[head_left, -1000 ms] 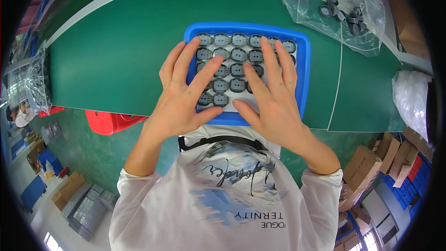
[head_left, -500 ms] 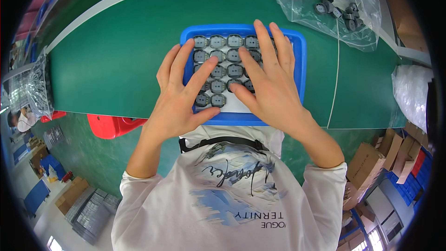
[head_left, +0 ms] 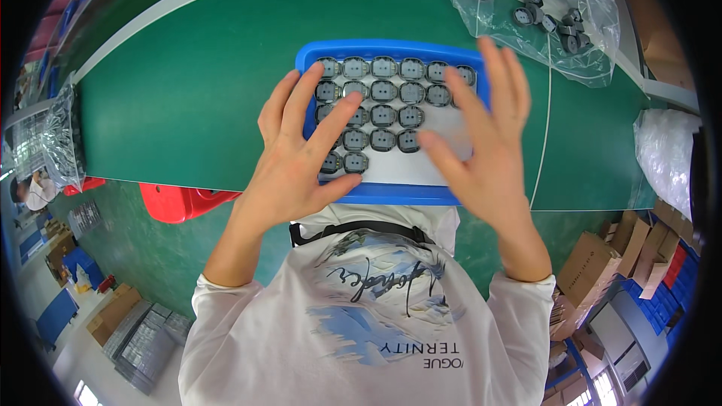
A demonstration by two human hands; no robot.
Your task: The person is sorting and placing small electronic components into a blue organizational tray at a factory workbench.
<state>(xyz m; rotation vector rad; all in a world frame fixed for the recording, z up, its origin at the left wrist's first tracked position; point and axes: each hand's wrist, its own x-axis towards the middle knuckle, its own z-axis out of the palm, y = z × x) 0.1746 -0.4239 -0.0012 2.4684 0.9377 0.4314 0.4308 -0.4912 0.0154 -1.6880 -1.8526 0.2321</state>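
Note:
A blue tray [head_left: 391, 195] holds rows of small dark-grey rounded housings [head_left: 383, 91], each with a pale grey face, set on a white liner [head_left: 410, 171]. My left hand [head_left: 289, 169] lies over the tray's left side with fingers spread, its fingertips on or just above the left-hand housings and covering some of them. Above the right side of the tray, my right hand [head_left: 487, 158] is smeared by motion. Its fingers are stretched apart and hold nothing visible; its index finger hides part of the right-hand housings.
On the green tabletop [head_left: 195, 90], a clear plastic bag [head_left: 594, 53] with similar dark parts lies at the far right. Bubble wrap [head_left: 665, 154] sits at the right end. A red stool [head_left: 177, 203] stands by the near left edge, and cardboard boxes [head_left: 590, 267] are at the lower right.
My right hand has moved right, away from the middle housings, uncovering more of them and the white liner. The tray has shifted very slightly right. My left hand stays nearly in place.

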